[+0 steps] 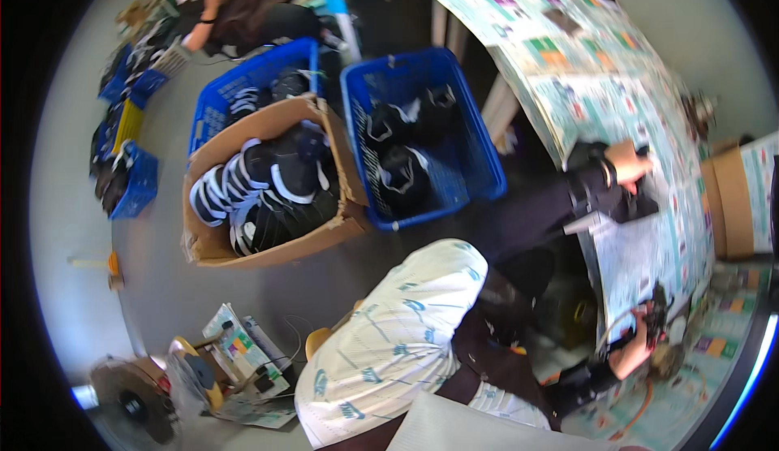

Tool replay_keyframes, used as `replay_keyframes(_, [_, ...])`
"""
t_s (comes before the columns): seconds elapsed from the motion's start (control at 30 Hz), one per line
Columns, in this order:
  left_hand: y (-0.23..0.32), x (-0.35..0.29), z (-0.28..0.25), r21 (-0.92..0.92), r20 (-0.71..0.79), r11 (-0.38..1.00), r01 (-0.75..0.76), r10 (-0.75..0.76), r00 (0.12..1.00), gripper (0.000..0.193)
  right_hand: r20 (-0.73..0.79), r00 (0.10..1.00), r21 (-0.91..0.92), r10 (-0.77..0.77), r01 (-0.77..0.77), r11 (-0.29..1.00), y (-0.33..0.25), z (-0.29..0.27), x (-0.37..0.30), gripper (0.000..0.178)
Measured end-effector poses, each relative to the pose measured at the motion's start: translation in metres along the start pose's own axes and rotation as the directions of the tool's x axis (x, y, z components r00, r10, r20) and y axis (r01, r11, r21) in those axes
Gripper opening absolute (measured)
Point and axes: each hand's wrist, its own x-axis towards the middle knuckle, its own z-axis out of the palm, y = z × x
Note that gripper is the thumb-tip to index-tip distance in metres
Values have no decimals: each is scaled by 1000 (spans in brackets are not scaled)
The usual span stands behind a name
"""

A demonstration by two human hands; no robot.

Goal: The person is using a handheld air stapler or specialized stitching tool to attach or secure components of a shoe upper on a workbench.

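At the right of the head view, my left hand (629, 165) rests over the papered table with its fingers curled on a dark thing that looks like a black shoe (637, 206). Much of that shoe lies hidden behind the hand and sleeve, and blur softens its outline. Lower down at the table's edge, my right hand (638, 344) is closed around a dark hand tool (657, 315); its exact kind is not clear. An orange cord or hose (645, 406) runs below that hand.
A cardboard box (272, 260) of black shoes with white trim and a blue crate (487, 146) with several black shoes stand on the floor. Printed sheets cover the table (596, 98). A fan (134, 402) is at lower left; another person (260, 12) sits at upper left.
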Motion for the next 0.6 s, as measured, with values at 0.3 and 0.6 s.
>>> replay_keyframes(0.3, [-1,3,1,5,-35,1000,4,-4,999,42,102,986,114,129,-141,983,-8,5,-14,28])
replay_keyframes(0.6, [9,8,3,-20,118,996,84,-81,990,46,224,967,211,125,-173,962,-18,31,-19,26])
